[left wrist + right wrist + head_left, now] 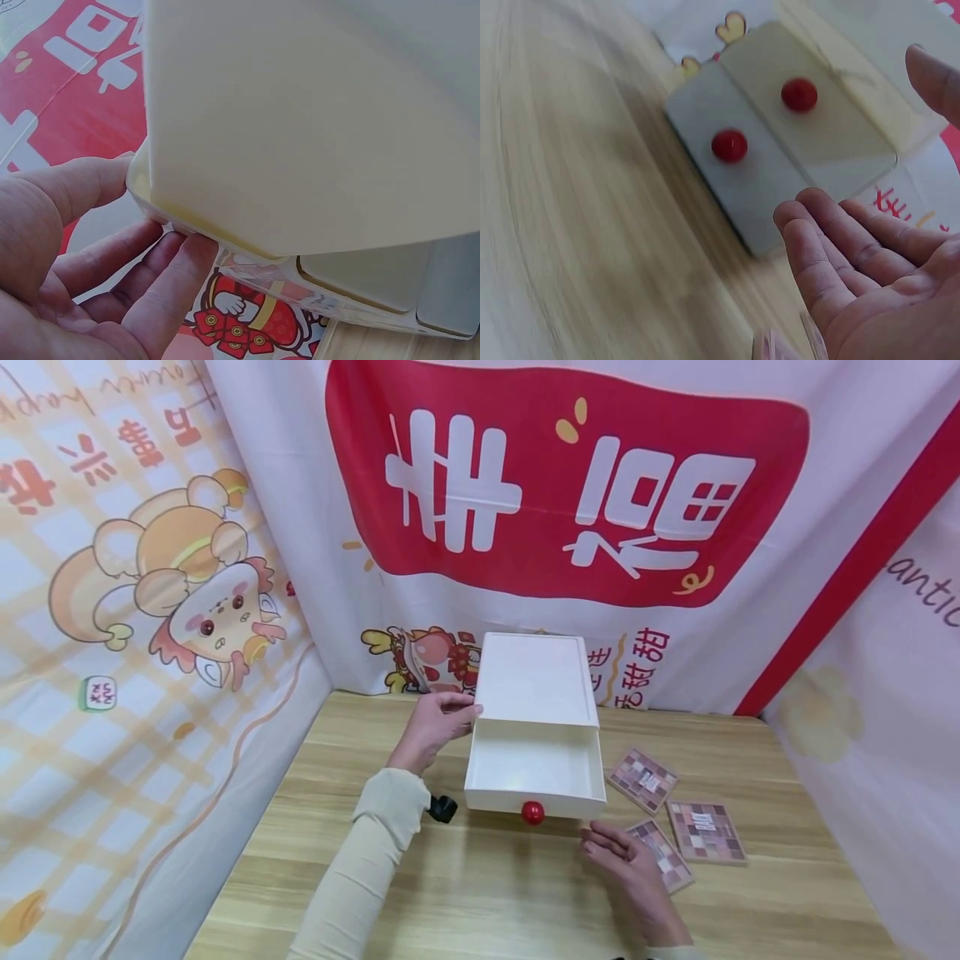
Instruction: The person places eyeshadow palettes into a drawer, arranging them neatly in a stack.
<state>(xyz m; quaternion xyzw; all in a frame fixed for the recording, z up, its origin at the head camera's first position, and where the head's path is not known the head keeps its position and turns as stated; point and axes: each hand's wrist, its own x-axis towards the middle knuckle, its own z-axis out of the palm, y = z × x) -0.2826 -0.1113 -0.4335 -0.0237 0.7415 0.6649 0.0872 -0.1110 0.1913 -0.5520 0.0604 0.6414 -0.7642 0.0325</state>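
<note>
A white two-drawer box [534, 681] stands near the back of the table, with its upper drawer [534, 764] pulled out and no contents visible inside. That drawer's front bears a red knob [532, 812]; the lower drawer [742, 187], with its own red knob [729, 145], sits closed beneath. My left hand [438, 727] holds the box at its upper left front corner, thumb [90, 180] at the front rim and fingertips against the side. Palm upward in the right wrist view, my right hand [626, 868] holds nothing, its fingers just off the drawer front's right end.
Three eyeshadow palettes lie right of the box: one [643, 779] beside the drawer, one [707, 832] farther right, and one [662, 855] partly behind my right hand. Printed cloth hangs along the back [555, 485] and both sides of the wooden table [495, 893].
</note>
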